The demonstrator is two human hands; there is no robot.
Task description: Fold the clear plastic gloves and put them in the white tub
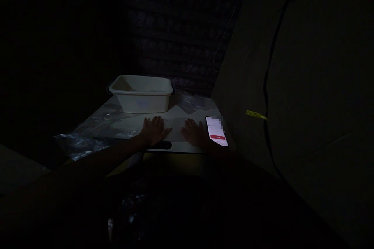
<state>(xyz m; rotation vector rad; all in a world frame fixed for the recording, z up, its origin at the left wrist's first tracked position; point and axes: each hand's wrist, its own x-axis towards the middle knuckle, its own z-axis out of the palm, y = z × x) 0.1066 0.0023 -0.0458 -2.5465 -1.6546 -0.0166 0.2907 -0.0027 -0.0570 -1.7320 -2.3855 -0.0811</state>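
Both my hands lie palm down with fingers spread on a pale tabletop. My left hand rests beside a dark slot or handle at the front edge. My right hand is just left of a lit phone. Between and under the hands lies what looks like a thin clear plastic sheet or bag, hard to make out in the dim light. Behind my left hand stands a white plastic tub with dark side handles.
Crumpled clear plastic hangs at the table's left front corner, and more clear plastic lies at the back right. A large panel rises on the right, with a dark cable and a yellow tag. The surroundings are very dark.
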